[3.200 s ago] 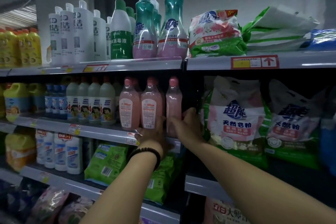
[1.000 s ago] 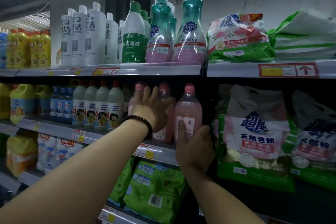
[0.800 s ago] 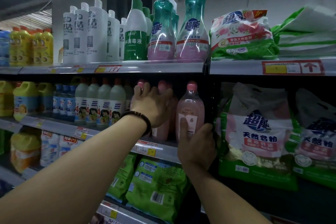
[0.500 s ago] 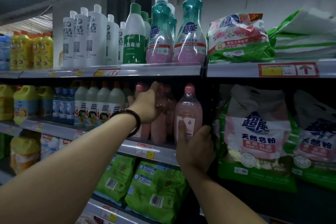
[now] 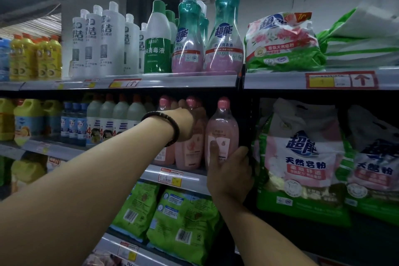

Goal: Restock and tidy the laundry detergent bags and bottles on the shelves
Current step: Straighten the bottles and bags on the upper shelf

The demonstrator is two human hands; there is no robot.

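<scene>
Head view: left hand deeper among pink bottles, fingers hidden; right hand still grips rightmost bottle.

Fingers of the left hand vanish among the neighbouring pink bottles just left of the end pink bottle, so its grip cannot be told. The right hand curls its fingers out of sight behind that bottle's right side. Below-left of it, the price tag is too small to read. Far right of it, a soap-powder bag is cut by the picture's edge.
</scene>
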